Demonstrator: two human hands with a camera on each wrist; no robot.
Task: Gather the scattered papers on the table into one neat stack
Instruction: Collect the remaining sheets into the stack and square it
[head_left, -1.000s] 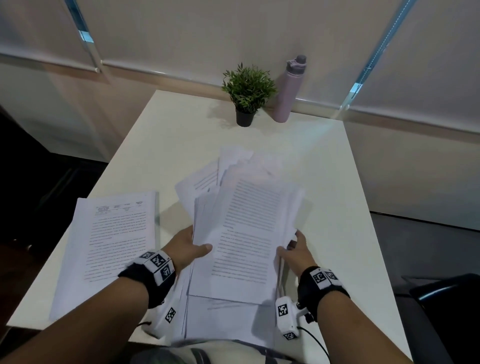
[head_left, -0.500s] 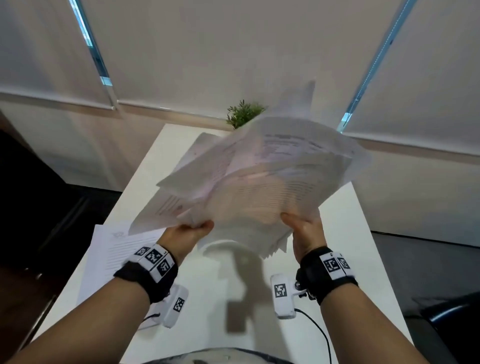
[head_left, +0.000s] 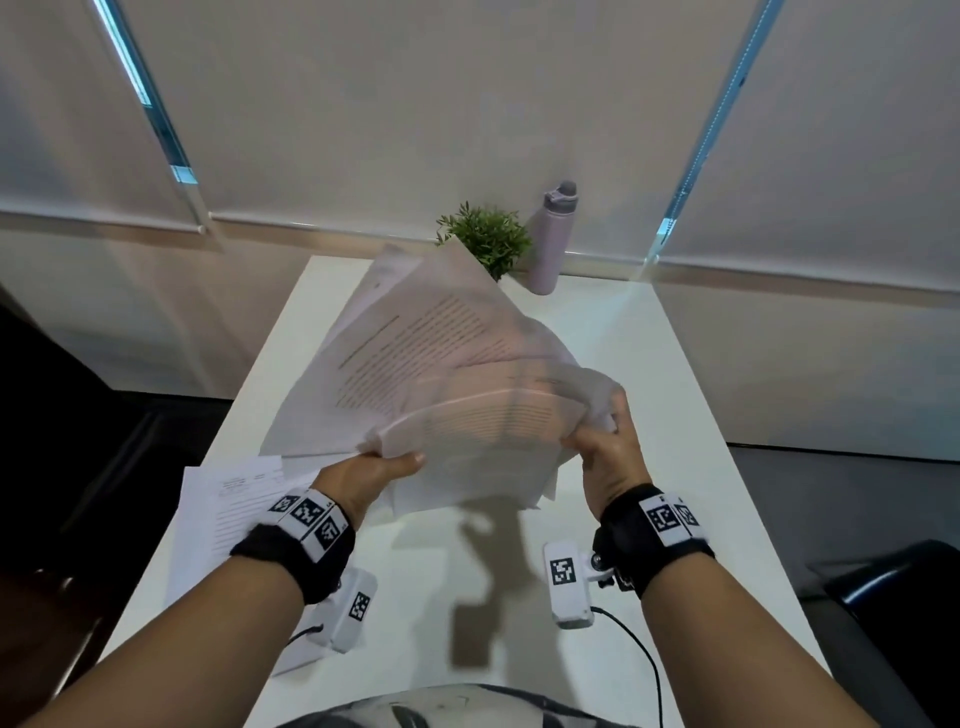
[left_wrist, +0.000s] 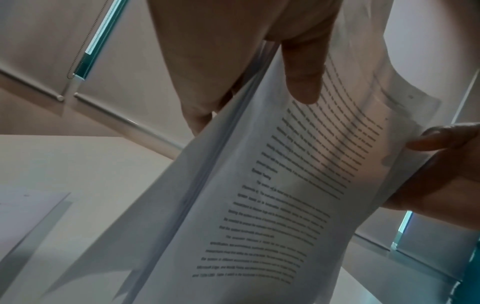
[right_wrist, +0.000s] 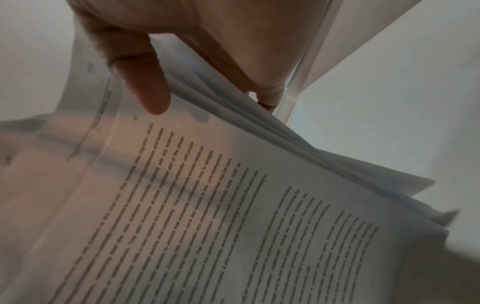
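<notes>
A loose bundle of printed papers (head_left: 447, 374) hangs in the air above the white table (head_left: 649, 395), its sheets fanned and uneven. My left hand (head_left: 374, 467) pinches the bundle's near left edge, thumb on the near face. My right hand (head_left: 605, 441) grips the right edge, where the sheets bend over the fingers. In the left wrist view the thumb (left_wrist: 302, 78) presses the printed papers (left_wrist: 272, 195). The right wrist view shows a thumb (right_wrist: 145, 82) on the top sheet of the papers (right_wrist: 207, 216). A second pile of papers (head_left: 223, 514) lies flat at the table's left edge.
A small potted plant (head_left: 488, 239) and a lilac water bottle (head_left: 550, 234) stand at the table's far edge against the blinds. A dark chair (head_left: 893, 597) sits off the table's right side. The table's near edge is below my wrists.
The bundle was lifted off the table a second ago and raised upright. Since half a second ago it has dropped lower and tilted away, and the plant and bottle show again.
</notes>
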